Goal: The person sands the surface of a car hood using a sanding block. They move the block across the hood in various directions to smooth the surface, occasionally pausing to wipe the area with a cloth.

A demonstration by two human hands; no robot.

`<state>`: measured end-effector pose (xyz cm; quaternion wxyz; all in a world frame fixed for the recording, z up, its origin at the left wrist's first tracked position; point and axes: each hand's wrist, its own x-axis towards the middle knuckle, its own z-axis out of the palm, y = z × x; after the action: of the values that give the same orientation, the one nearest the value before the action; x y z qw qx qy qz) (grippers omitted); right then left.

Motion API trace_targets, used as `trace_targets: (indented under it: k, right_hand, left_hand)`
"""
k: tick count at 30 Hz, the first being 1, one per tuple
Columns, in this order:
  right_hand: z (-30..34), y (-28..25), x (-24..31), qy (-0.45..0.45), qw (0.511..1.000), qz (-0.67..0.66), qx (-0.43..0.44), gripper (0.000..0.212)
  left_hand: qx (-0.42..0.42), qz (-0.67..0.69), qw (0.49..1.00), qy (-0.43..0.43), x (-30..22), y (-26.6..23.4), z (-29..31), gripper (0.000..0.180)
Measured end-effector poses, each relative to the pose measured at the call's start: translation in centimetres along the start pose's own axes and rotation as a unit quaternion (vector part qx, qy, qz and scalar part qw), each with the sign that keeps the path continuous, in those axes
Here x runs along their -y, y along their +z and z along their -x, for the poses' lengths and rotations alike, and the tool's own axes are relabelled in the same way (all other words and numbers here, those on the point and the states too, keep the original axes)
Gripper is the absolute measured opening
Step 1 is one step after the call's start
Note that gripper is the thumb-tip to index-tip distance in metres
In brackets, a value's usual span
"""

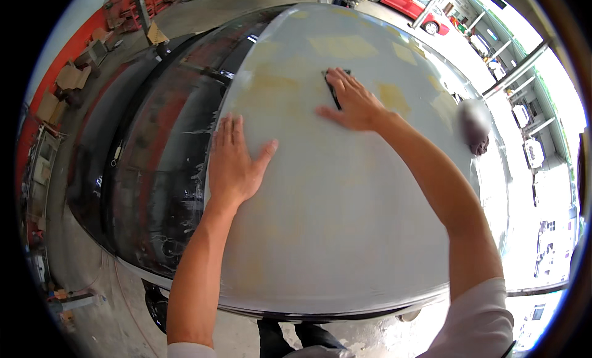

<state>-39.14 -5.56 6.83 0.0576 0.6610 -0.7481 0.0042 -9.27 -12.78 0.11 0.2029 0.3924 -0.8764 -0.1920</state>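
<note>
A car roof point(333, 216) in matt grey, with yellowish patches, spreads out below me. My left hand point(235, 164) lies flat on its left edge beside the dark glass point(179, 154), thumb spread away and nothing held. Farther up and to the right, my right hand point(354, 102) presses on a thin dark pad point(333, 93) against the roof. Only the pad's edges show past the fingers, so I cannot tell its exact kind. The right thumb sticks out to the left.
A blurred rounded object point(473, 121) is at the roof's right side. Cardboard boxes point(73, 77) line the orange-and-white wall at left. A red car point(410, 4) stands far back. A thin hose point(126, 296) runs over the floor at lower left.
</note>
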Motion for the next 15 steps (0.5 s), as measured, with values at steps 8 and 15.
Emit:
trace_targets:
  k: [8,15]
  right_hand:
    - [2.7,0.7,5.0,-0.083,0.996,-0.01,0.027,0.105]
    - [-4.0,0.5,-0.9,0.053,0.999,-0.007,0.013,0.106]
  left_hand:
    - [-0.008,-0.005,1.0,-0.003,1.6,-0.6,-0.3,0.098]
    - [-0.001,0.006,1.0,0.024,-0.4,0.3,-1.7,0.099]
